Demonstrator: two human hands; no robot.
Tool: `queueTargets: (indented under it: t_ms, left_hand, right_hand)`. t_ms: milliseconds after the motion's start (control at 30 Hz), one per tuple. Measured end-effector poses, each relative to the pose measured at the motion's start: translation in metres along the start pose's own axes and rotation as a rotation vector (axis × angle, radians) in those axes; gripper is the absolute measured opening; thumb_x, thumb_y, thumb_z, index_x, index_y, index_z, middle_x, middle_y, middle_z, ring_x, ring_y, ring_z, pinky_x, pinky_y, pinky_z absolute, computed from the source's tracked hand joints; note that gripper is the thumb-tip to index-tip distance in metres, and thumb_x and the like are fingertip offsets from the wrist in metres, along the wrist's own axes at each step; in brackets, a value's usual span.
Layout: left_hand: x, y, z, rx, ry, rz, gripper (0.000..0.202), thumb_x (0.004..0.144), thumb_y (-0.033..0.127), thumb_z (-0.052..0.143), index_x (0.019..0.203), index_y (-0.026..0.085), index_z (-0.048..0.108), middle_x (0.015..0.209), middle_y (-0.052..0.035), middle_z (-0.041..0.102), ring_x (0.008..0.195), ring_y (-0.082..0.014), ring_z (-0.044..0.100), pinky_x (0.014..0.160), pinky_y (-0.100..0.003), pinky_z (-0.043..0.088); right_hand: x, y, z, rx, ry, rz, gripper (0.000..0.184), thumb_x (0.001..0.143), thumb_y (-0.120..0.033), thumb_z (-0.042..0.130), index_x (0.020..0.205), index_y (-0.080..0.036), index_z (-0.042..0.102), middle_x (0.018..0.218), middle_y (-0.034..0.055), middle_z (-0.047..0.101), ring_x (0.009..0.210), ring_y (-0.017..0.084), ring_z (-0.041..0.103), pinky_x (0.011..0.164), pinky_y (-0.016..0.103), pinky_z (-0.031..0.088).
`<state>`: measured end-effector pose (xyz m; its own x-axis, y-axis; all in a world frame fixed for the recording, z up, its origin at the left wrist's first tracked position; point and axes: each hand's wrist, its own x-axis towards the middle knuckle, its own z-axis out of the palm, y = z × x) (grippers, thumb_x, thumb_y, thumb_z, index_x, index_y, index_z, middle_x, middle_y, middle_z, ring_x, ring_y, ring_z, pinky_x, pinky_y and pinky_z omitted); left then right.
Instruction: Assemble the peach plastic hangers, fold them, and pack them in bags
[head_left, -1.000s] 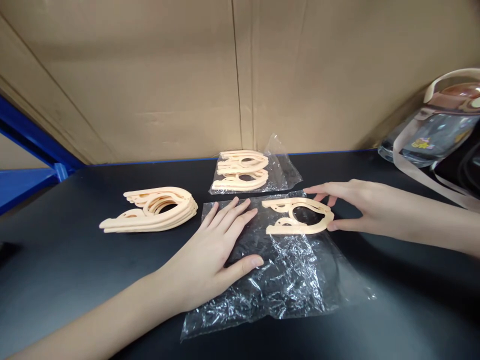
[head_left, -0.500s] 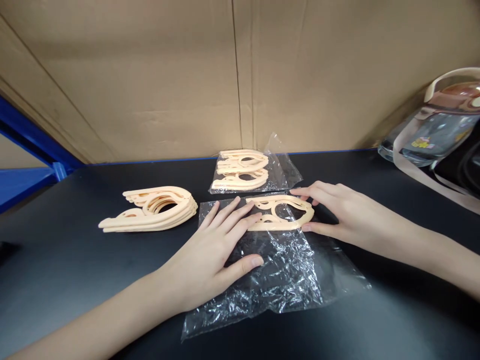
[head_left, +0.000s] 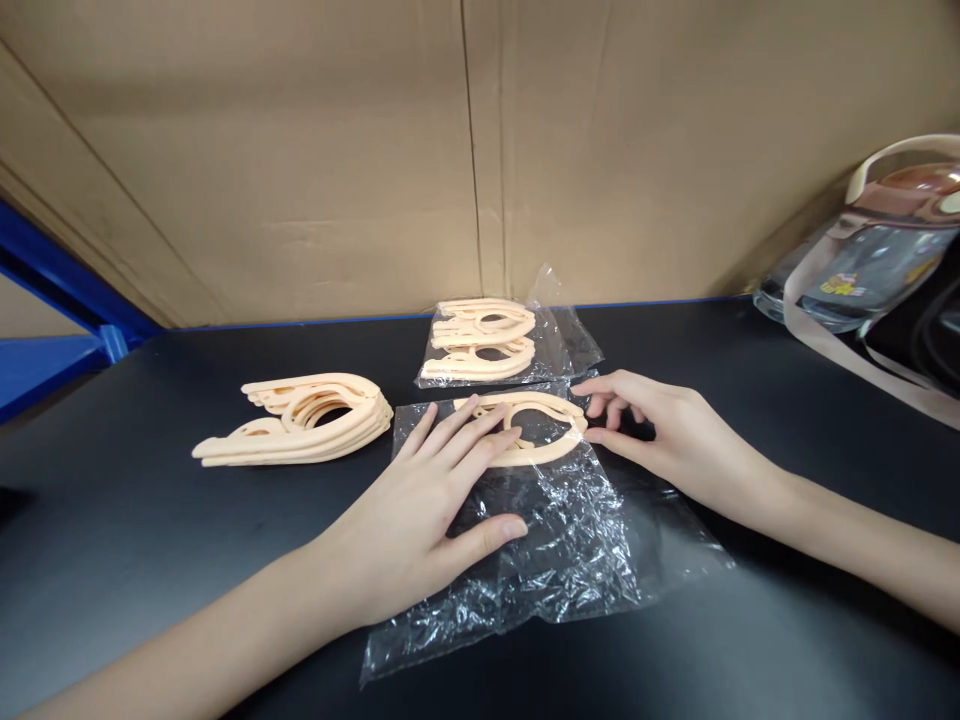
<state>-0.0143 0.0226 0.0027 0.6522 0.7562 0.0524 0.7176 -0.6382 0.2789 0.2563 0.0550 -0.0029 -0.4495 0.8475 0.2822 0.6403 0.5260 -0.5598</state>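
A peach plastic folding hanger [head_left: 555,453] lies folded at the upper part of a clear plastic bag [head_left: 555,550], mostly within the film's outline. My left hand [head_left: 442,500] rests flat with spread fingers, its fingertips covering the hanger's left part and its palm over the bag. At the hanger's rounded right end is my right hand [head_left: 667,430], thumb and forefinger apart and curved. The thumb tip meets that end; the forefinger tip is by its upper edge. Whether film lies between them, I cannot tell.
Left of the bag lies a stack of similar hangers [head_left: 352,430]. Behind it, bagged hangers [head_left: 480,340] lie near the cardboard wall [head_left: 337,150]. A clear bottle with a strap [head_left: 877,260] lies at the right. Blue frame bars [head_left: 60,270] stand at the left.
The hanger has slid left, further under my left fingers. My right hand has shifted left with it, and its fingers are more curled. My left hand has stayed put.
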Motion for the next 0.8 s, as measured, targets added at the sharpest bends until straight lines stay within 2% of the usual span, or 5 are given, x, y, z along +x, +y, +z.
queueTargets:
  t_ms: [67,133,433,600,800]
  left_hand:
    - [-0.0002,0.0,0.0001,0.002,0.004,0.003,0.061,0.095,0.057,0.043,0.148,0.028,0.033,0.157,-0.0043,0.035,0.148,-0.029,0.023,0.121,-0.06,0.014]
    - [-0.0005,0.0001,0.0001,0.013,0.0,0.0,0.062,0.095,0.059,0.042,0.148,0.028,0.033,0.158,-0.004,0.034,0.149,-0.0286,0.021,0.121,-0.06,0.014]
    - [-0.0006,0.0016,-0.0019,0.052,0.004,0.023,0.064,0.096,0.061,0.038,0.149,0.026,0.031,0.158,-0.0038,0.032,0.149,-0.0264,0.022,0.12,-0.058,0.019]
    - [-0.0001,0.0009,-0.0023,0.05,0.001,0.057,0.065,0.095,0.06,0.04,0.149,0.023,0.033,0.156,-0.0057,0.037,0.147,-0.0272,0.027,0.121,-0.054,0.021]
    - [0.0015,0.0012,-0.0066,0.053,-0.008,0.088,0.067,0.095,0.061,0.041,0.149,0.022,0.033,0.156,-0.0069,0.037,0.146,-0.0265,0.028,0.121,-0.052,0.022]
  right_hand:
    - [-0.0007,-0.0011,0.0009,0.014,-0.008,0.041,0.025,0.088,-0.03,0.063,0.113,-0.025,0.062,0.086,0.0001,0.069,0.071,0.016,0.063,0.069,0.032,0.055]
    - [-0.0016,-0.0028,0.0004,0.066,-0.03,0.053,0.026,0.088,-0.028,0.063,0.113,-0.025,0.062,0.089,-0.0011,0.071,0.073,0.015,0.065,0.072,0.031,0.055]
    - [-0.0042,-0.0081,-0.0017,0.161,-0.124,-0.021,0.033,0.093,-0.025,0.054,0.126,-0.027,0.058,0.123,0.0032,0.069,0.094,0.016,0.069,0.089,0.036,0.055]
    - [-0.0047,-0.0071,-0.0019,0.128,-0.155,-0.049,0.033,0.094,-0.023,0.05,0.123,-0.03,0.062,0.137,0.0024,0.06,0.12,0.022,0.061,0.104,0.046,0.047]
    - [-0.0058,-0.0065,-0.0035,0.052,-0.212,-0.111,0.039,0.096,-0.023,0.043,0.132,-0.033,0.057,0.146,0.0021,0.052,0.131,0.025,0.051,0.107,0.052,0.043]
